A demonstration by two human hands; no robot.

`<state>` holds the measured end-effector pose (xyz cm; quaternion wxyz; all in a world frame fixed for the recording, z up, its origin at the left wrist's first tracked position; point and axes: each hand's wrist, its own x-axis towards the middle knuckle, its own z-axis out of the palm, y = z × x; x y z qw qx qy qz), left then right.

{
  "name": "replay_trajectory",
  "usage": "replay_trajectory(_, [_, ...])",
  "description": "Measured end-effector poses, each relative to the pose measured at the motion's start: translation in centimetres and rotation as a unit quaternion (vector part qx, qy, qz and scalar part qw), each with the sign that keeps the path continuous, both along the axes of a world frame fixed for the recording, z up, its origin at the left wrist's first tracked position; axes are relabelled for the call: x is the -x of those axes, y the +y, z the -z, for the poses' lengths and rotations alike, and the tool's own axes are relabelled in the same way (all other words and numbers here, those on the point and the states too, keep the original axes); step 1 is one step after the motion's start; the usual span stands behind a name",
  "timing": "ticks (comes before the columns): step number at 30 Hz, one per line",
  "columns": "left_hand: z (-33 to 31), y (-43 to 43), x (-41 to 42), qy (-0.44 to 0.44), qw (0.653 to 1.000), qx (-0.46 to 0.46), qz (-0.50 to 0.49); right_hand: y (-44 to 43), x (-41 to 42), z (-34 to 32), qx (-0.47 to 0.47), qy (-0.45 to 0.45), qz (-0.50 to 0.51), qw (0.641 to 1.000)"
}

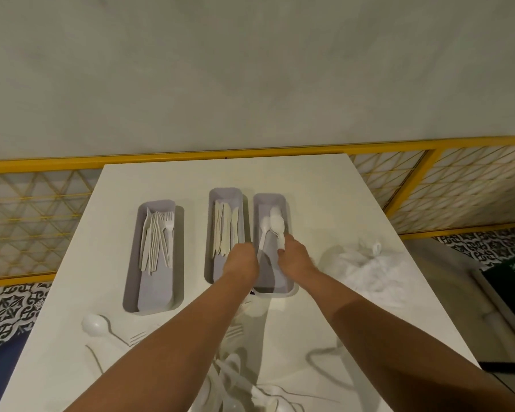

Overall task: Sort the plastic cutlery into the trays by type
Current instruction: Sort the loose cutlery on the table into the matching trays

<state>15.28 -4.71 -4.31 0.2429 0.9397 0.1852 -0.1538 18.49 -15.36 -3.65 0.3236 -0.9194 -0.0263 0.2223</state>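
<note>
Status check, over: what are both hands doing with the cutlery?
Right hand holding spoons over right tray. Left hand closed at middle tray, contents unclear. Unsorted pile remains.

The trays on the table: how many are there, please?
3. The left tray holds forks and stands apart. The middle tray holds knives. The right tray, close beside it, holds spoons. None seems hidden.
</note>
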Motion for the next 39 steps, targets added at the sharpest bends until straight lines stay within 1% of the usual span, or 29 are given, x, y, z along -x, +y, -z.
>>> replay_trajectory(5, [-0.1,-0.4,-1.3,0.015,1.000,0.007,-0.013,1.4,-1.7,1.4,0.020,-0.019,-0.002,1.000])
replay_trajectory(7, [-0.1,-0.6,-1.6,0.016,1.000,0.015,-0.016,2.1,-2.4,2.3,0.033,-0.038,-0.019,0.999])
replay_trajectory(10, [0.1,-0.9,-2.0,0.016,1.000,0.019,-0.016,3.1,-3.0,3.3,0.015,-0.063,0.045,0.997])
replay_trajectory(11, [0.1,-0.9,-2.1,0.015,0.999,0.025,-0.021,3.2,-3.4,3.7,0.021,-0.059,0.047,0.997])
replay_trajectory(12, [0.3,-0.9,-2.2,0.017,0.999,0.039,-0.028,3.2,-3.4,3.4,0.005,-0.048,0.051,0.998])
replay_trajectory(14, [0.6,-1.0,-2.4,0.017,0.997,0.069,-0.037,2.9,-3.8,4.2,0.052,-0.056,0.012,0.997])
replay_trajectory(16, [0.6,-0.9,-2.3,0.012,0.996,0.081,-0.042,2.8,-3.7,4.5,0.058,-0.078,-0.004,0.995])
replay_trajectory(17, [0.7,-0.8,-2.3,0.010,0.996,0.082,-0.037,2.7,-3.7,5.0,0.069,-0.098,0.009,0.993])
replay_trajectory(19, [0.7,-0.6,-2.1,0.010,0.996,0.081,-0.027,2.8,-3.4,4.8,0.053,-0.093,-0.015,0.994])
replay_trajectory(21, [0.8,-0.4,-1.9,0.008,0.996,0.083,-0.021,2.6,-3.6,4.6,0.096,-0.094,-0.040,0.990])
replay_trajectory(23, [0.9,-0.2,-1.6,-0.011,0.996,0.088,-0.013,2.4,-3.4,4.5,0.098,-0.084,-0.037,0.991])
replay_trajectory(26, [0.6,0.6,-0.8,-0.071,0.995,0.069,0.011,2.3,-2.9,3.2,0.102,-0.095,-0.069,0.988])
replay_trajectory(28, [0.4,1.4,0.1,-0.114,0.991,0.067,0.017,2.3,-2.4,2.2,0.090,-0.127,-0.099,0.983])
replay_trajectory(29, [0.3,1.9,0.6,-0.127,0.989,0.069,0.015,2.4,-1.9,1.6,0.076,-0.151,-0.110,0.979])
replay_trajectory(31, [0.1,2.7,1.8,-0.149,0.986,0.074,0.011,2.6,-0.7,0.3,0.050,-0.171,-0.127,0.976])
replay_trajectory(35, [0.0,4.1,5.4,-0.201,0.973,0.112,-0.006,2.8,2.8,-1.4,0.037,-0.148,-0.154,0.976])
replay_trajectory(39, [1.1,4.8,9.9,-0.210,0.967,0.141,-0.034,2.6,7.1,0.0,0.049,-0.102,-0.216,0.970])
